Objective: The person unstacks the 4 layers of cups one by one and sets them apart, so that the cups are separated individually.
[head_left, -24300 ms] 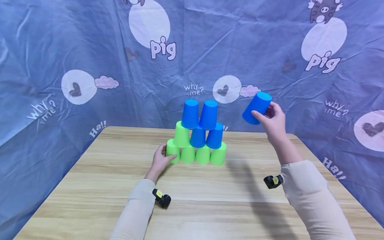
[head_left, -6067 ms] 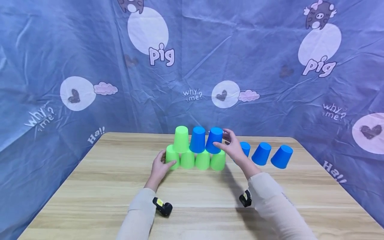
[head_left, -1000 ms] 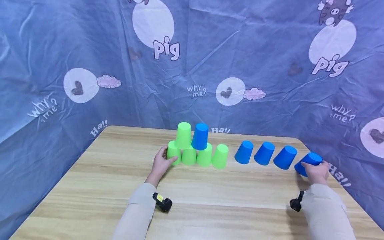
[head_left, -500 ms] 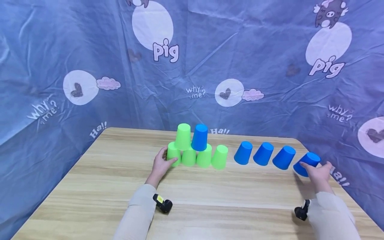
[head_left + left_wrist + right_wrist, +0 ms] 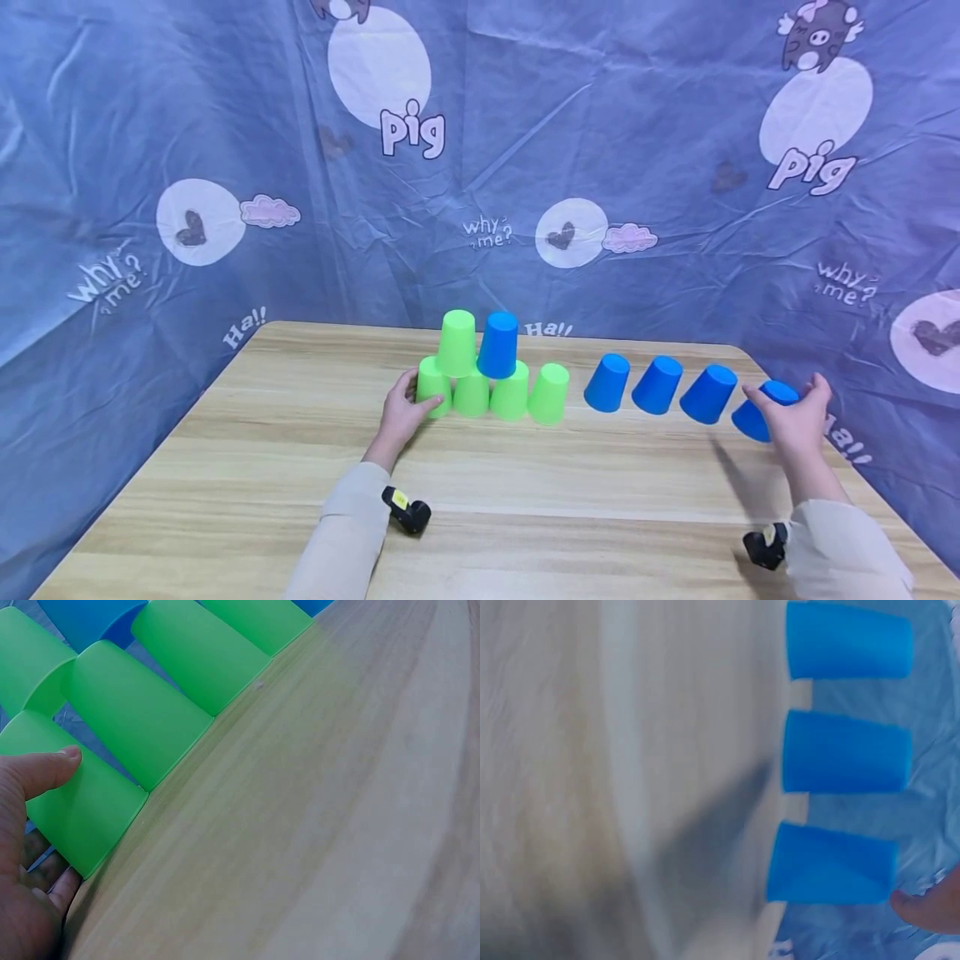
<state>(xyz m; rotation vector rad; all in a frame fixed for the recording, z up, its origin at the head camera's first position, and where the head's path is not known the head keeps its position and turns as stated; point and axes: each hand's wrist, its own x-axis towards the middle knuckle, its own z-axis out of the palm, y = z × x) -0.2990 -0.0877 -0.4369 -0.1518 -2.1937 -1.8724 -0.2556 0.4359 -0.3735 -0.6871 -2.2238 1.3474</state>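
Note:
My left hand (image 5: 401,414) holds the leftmost bottom green cup (image 5: 432,385) between thumb and fingers; the left wrist view shows the thumb (image 5: 52,771) on its front. Upside-down green cups form the bottom row. Above it stand a green cup (image 5: 457,343) and a blue cup (image 5: 498,343). A green cup (image 5: 550,393) ends the row, slightly apart from its neighbour. Far right, my right hand (image 5: 798,425) is spread around the last blue cup (image 5: 750,421) and partly hides it. Its thumb (image 5: 922,906) shows at the right wrist view's edge.
More upside-down blue cups, a first (image 5: 607,383), a second (image 5: 657,385) and a third (image 5: 708,394), stand spaced in a row between the green cups and my right hand. Behind the wooden table (image 5: 525,500) hangs a blue printed cloth (image 5: 480,167).
Over the last second my right hand has loosened from the rightmost blue cup, its fingers spreading and lifting. Earlier, blue cups came off the stack to the right-hand row. My left hand stays put.

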